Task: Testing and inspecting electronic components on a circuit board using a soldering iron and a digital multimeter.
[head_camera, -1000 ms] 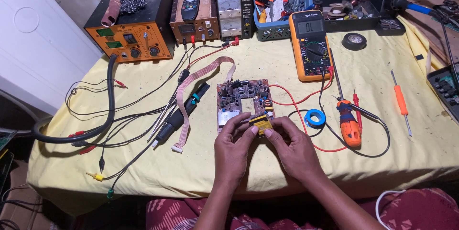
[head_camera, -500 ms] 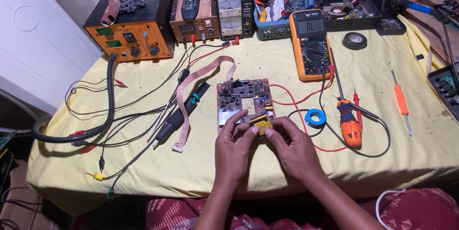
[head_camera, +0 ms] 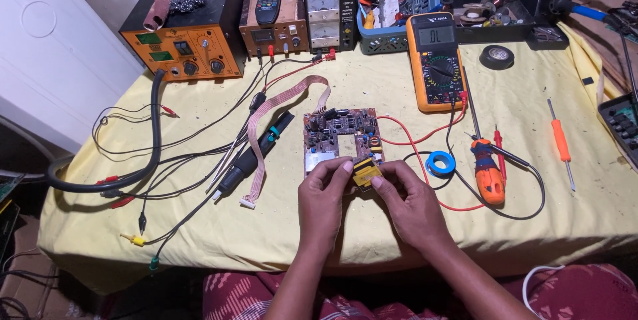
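Tablecloth in pale yellow covers the whole bench in front of you, and the biggest thing on it is the orange-faced soldering station at the far left, its thick black hose curling off the left edge. Next to it stand a bench power supply with two meters and a blue basket of odds and ends. The orange multimeter lies right of centre, its red and black leads looping toward you. The circuit board sits flat near the middle of the cloth, close to square, with a pink ribbon cable arching off its far left corner. An orange-handled screwdriver and a blue tape roll lie just right of it.

Your left hand and right hand meet at the board's near right corner, fingertips pinched narrowly from both sides on the yellow transformer. It looks slightly tilted, its long axis running roughly left to right between your fingers; whether its pins are seated in the board I cannot tell. To handle it well, I judge you should keep the pull or push straight along the pins, hold it evenly on both sides, and avoid rocking it against the board.
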